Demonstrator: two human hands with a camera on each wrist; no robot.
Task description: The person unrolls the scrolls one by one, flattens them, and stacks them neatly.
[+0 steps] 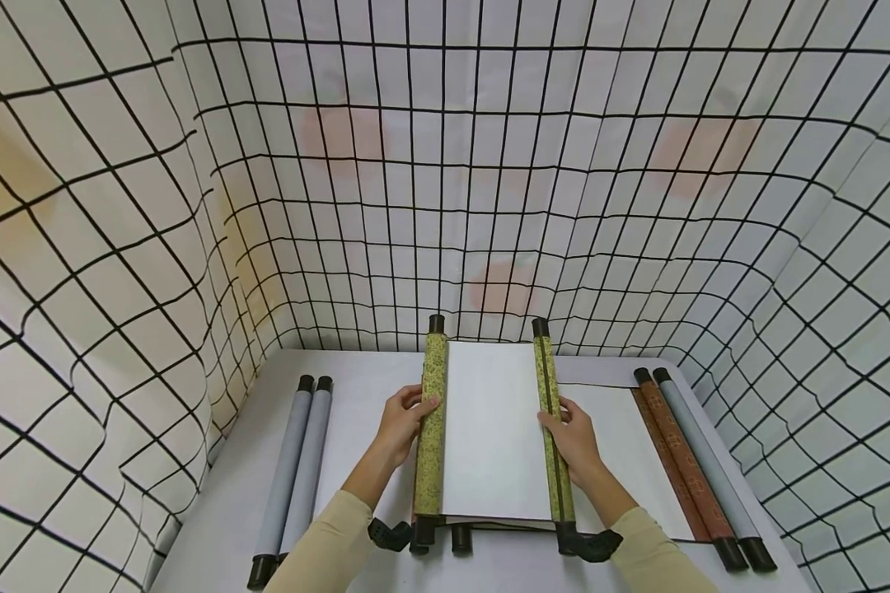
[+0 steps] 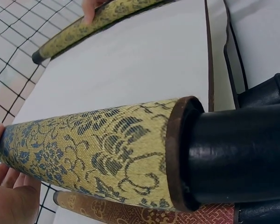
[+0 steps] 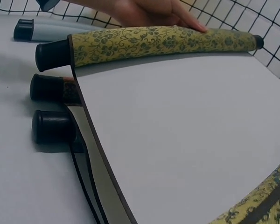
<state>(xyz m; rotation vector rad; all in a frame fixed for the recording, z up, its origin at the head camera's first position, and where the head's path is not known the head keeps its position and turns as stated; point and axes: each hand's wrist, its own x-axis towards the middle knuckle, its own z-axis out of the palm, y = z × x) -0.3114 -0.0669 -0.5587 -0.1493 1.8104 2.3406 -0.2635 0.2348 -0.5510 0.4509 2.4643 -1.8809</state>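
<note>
Looming closest, a black end knob [image 2: 233,158] fills one side of the left wrist view, capping the left roll [image 1: 431,453] of the yellow scroll [image 1: 497,428]. From my distant seat I see that scroll partly unrolled near the middle of the surface [image 1: 519,568], blank white face up, over other layered sheets. I have the left hand [image 1: 399,424] gripping the left roll; the right hand [image 1: 574,436] grips the right roll [image 1: 561,469] from the opposite side. I judge that this paired hold stretches the sheet flat, since either roll, let go, might curl inward.

Beneath it, a white sheet [image 1: 623,436] runs out to a brown roll [image 1: 686,461], whose weight, I'd guess, pins that end. Two grey rolls [image 1: 285,478] lie well apart on the left and another grey roll [image 1: 707,461] just beside the brown one, perhaps parked there to leave the hands room. A second knob [image 1: 461,539] pokes out below; I can't tell whose.
</note>
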